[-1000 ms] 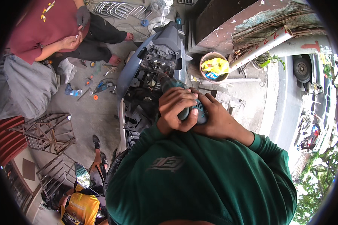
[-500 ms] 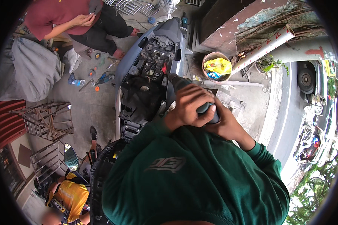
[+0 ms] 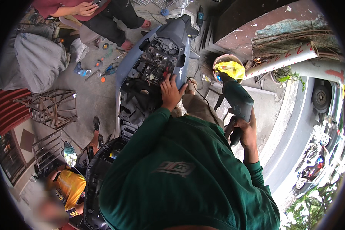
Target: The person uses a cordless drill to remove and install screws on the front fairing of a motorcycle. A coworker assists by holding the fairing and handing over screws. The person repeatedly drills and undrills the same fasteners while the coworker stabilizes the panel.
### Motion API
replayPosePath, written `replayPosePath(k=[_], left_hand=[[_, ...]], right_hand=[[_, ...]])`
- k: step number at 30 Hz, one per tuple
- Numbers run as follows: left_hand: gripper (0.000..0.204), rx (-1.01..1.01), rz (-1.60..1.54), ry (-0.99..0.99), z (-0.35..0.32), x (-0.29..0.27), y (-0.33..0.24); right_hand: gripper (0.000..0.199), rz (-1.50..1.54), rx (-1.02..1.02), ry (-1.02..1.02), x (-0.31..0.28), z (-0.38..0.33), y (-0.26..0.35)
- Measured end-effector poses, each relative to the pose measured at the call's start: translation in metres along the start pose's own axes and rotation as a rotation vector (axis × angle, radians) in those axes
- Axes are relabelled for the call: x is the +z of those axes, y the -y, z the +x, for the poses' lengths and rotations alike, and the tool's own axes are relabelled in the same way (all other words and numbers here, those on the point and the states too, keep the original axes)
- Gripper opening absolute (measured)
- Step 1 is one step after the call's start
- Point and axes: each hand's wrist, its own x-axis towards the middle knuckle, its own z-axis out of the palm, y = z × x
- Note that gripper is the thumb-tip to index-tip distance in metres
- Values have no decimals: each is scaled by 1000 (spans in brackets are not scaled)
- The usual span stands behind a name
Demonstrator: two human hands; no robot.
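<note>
Here, right hand (image 3: 246,128) grips 1 power tool (image 3: 238,99) near 1 motorcycle (image 3: 147,74)

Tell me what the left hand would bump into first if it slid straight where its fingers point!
Probably the small red part on the motorcycle, just ahead of the left hand; how deep it sits is unclear.

Open air lies over the uncovered body of a motorcycle (image 3: 147,74) left of the left hand (image 3: 171,92), which blocks part of its right edge. Between that hand and a drill (image 3: 238,100) gripped in the right hand (image 3: 249,129), a gap is crossed by a trousered leg (image 3: 198,106) and a thin dark cord. Beyond the drill, a bucket (image 3: 223,58) and slanting pipe (image 3: 281,60) crowd the way, while bare concrete (image 3: 89,100) stretches left of the machine
</note>
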Motion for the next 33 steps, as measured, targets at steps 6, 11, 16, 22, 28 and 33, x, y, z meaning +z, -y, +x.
replayPosePath(k=[6,11,16,22,28,33], left_hand=[[61,-23,89,-20,-9,17,3],[59,-31,124,-29,-8,18,1],[60,-49,93,-23,-7,17,0],[62,5,52,-76,-6,18,3],[57,-3,16,-47,-9,18,6],[54,0,-29,-44,-9,16,7]], right_hand=[[56,13,140,-74,-29,66,8],[60,-13,239,-32,-43,116,18],[62,-30,244,0,-38,141,18],[61,-4,220,-23,-15,132,7],[62,35,267,-91,7,97,-25],[59,113,353,-112,12,62,-48]])
